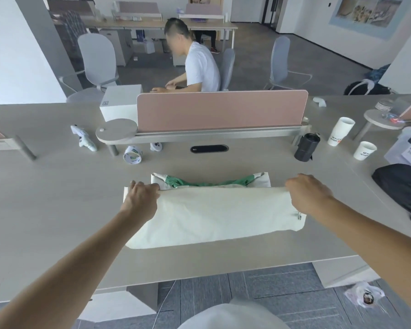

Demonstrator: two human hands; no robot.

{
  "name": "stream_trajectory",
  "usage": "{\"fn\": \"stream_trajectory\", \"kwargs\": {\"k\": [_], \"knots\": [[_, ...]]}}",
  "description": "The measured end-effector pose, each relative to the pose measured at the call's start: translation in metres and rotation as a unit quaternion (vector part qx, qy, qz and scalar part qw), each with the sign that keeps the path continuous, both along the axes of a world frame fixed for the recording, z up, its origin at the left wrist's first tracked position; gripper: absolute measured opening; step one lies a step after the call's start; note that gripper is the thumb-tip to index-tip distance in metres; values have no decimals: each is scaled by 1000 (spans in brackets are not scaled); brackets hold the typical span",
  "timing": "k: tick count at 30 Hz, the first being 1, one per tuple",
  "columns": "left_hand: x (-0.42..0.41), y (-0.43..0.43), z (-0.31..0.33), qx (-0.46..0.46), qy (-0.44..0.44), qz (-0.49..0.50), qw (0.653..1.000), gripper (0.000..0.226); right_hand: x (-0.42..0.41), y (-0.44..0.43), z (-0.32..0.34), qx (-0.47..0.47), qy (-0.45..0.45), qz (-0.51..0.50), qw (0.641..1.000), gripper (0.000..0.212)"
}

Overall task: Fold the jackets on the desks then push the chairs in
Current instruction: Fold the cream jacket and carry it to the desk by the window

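Two hands worked in the head view: left hand (141,198) pinched the jacket (214,214) at the left end of its fold edge, and right hand (306,193) gripped the right end. Jacket lay on the desk (57,198) straight ahead of the person, cream side up, green part showing beyond the fold. Step looked like folding the near half over. Doing it well meant keeping the edge taut and level, landing it flush on the far hem, then smoothing flat before release.
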State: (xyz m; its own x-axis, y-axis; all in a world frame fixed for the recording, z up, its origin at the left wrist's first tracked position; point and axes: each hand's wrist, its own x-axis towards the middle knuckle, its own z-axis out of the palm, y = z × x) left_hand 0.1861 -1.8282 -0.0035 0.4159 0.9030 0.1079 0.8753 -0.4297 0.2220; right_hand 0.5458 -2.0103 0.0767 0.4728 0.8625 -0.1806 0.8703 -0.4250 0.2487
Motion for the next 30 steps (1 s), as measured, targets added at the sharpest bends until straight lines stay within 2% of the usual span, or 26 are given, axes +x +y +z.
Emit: {"fn": "stream_trajectory", "kwargs": {"k": [8, 15, 18, 20, 24, 28, 30], "knots": [[51, 59, -23, 24, 195, -1, 980, 30, 32, 81, -37, -34, 6, -2, 999, 38], [95, 134, -60, 14, 277, -74, 958, 47, 79, 195, -112, -74, 26, 43, 996, 39], [111, 161, -93, 13, 278, -67, 958, 49, 90, 226, -160, -79, 16, 49, 996, 39], [115, 174, -118, 14, 292, -41, 955, 54, 88, 228, -192, -65, 9, 20, 998, 47], [121, 186, -151, 40, 246, -33, 968, 53, 74, 208, -241, 8, 157, 11, 987, 52], [121, 210, -164, 95, 183, -142, 968, 32, 99, 207, -267, 41, 223, 3, 974, 71], [124, 225, -169, 107, 170, -190, 961, 29, 113, 206, -278, 47, 220, 15, 974, 71]]}}
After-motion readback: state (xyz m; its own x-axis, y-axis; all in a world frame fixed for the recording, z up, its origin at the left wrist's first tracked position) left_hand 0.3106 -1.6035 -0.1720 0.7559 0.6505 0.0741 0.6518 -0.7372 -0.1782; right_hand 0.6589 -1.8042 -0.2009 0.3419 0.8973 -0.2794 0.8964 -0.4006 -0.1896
